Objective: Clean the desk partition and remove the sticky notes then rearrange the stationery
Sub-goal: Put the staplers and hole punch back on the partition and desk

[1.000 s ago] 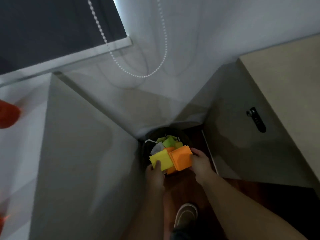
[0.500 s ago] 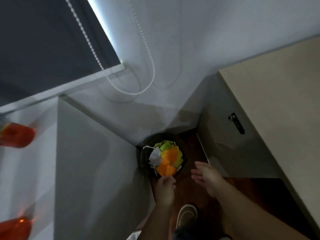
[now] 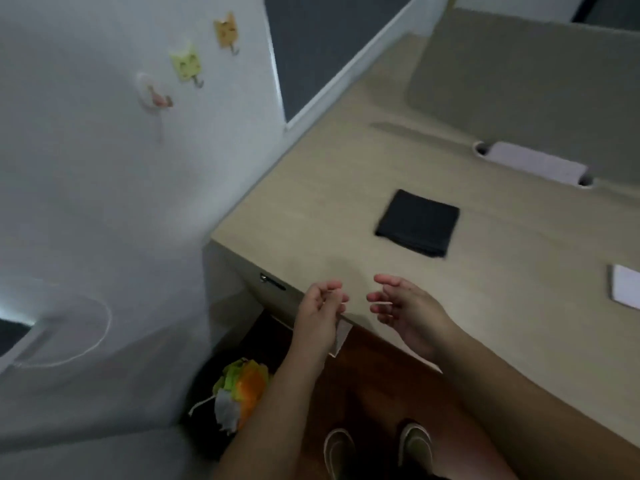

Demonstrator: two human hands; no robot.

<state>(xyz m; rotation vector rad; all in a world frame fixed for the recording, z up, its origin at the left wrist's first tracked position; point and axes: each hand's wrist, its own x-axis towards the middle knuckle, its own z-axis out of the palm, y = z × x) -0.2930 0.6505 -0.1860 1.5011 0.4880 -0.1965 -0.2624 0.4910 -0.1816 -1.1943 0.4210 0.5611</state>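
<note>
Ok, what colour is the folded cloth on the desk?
Black, or very dark grey: folded cloth, head view.

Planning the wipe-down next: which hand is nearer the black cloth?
Right. The right hand is just below the black cloth; the left hand is farther to its lower left.

Pretty dim, flat indoor light, cool grey cast. Whole frame smeared by motion blur, worst on wall (image 3: 104, 202) at left. Worktop (image 3: 346, 188) edges bend, wide-angle. Floor (image 3: 381, 375) underneath murky. No glare.
</note>
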